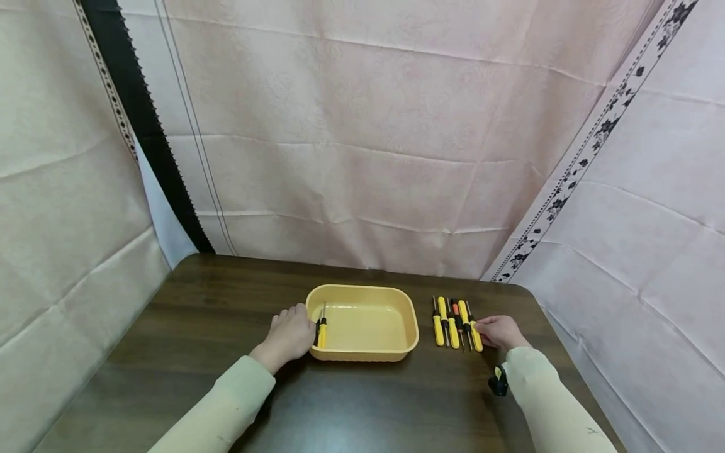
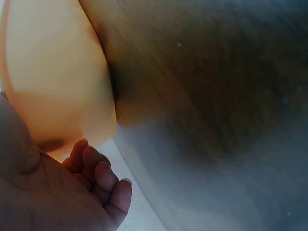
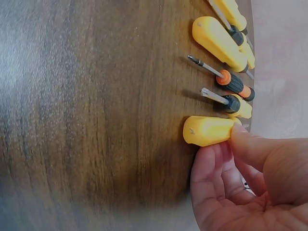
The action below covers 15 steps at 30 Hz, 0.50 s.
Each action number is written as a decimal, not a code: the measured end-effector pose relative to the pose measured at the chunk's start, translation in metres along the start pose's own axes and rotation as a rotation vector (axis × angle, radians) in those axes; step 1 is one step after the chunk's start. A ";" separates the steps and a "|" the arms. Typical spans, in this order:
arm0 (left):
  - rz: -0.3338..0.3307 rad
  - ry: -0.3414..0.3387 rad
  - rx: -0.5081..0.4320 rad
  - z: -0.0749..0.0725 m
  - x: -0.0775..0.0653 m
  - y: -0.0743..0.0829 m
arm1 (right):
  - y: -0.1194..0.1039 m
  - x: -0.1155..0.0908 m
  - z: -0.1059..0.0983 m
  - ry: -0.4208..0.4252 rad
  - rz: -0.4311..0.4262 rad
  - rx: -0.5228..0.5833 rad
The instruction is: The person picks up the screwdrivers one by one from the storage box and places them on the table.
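At the left end of a yellow plastic tray (image 1: 362, 355), my left hand (image 1: 291, 333) grips the rim. Its curled fingers (image 2: 105, 178) lie against the tray wall (image 2: 62, 72) in the left wrist view. Inside the tray, beside that hand, lies a yellow-and-black screwdriver (image 1: 322, 333) with its shaft pointing away; a dark piece next to it is partly hidden by the hand. My right hand (image 1: 498, 331) pinches the yellow handle of the rightmost screwdriver (image 3: 207, 131) between thumb and fingers. That screwdriver is at the end of a row on the table.
Several other screwdrivers (image 1: 443, 314) lie side by side right of the tray, handles alternating in direction. One has an orange-and-black handle (image 3: 234, 83). The dark wooden table (image 1: 362, 409) ends at a pale cloth curtain (image 1: 362, 157) behind, with more cloth at both sides.
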<state>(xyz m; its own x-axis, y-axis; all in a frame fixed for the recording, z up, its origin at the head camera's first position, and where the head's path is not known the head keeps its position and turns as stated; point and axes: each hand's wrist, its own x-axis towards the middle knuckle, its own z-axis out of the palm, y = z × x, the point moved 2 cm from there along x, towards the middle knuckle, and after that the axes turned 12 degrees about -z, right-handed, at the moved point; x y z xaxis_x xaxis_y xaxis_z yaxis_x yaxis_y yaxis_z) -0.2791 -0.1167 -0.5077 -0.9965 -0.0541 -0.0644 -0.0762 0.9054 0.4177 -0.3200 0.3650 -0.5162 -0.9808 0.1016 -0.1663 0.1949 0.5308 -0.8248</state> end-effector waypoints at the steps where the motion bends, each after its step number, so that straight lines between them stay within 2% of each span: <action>1: -0.001 -0.002 0.001 0.000 0.000 0.000 | 0.000 0.000 0.000 -0.002 0.003 -0.002; 8: -0.008 -0.013 0.006 0.001 0.001 0.000 | 0.002 -0.001 -0.002 -0.007 0.015 -0.024; 15: -0.005 -0.015 0.009 0.000 0.000 0.000 | -0.006 -0.007 -0.004 0.040 0.014 0.035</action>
<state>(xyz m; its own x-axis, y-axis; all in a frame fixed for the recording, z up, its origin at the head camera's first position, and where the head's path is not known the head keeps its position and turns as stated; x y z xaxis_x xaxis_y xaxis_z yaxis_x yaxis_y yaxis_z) -0.2790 -0.1173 -0.5075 -0.9954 -0.0525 -0.0800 -0.0808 0.9089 0.4091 -0.3143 0.3642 -0.5077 -0.9773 0.1426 -0.1565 0.2076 0.4992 -0.8413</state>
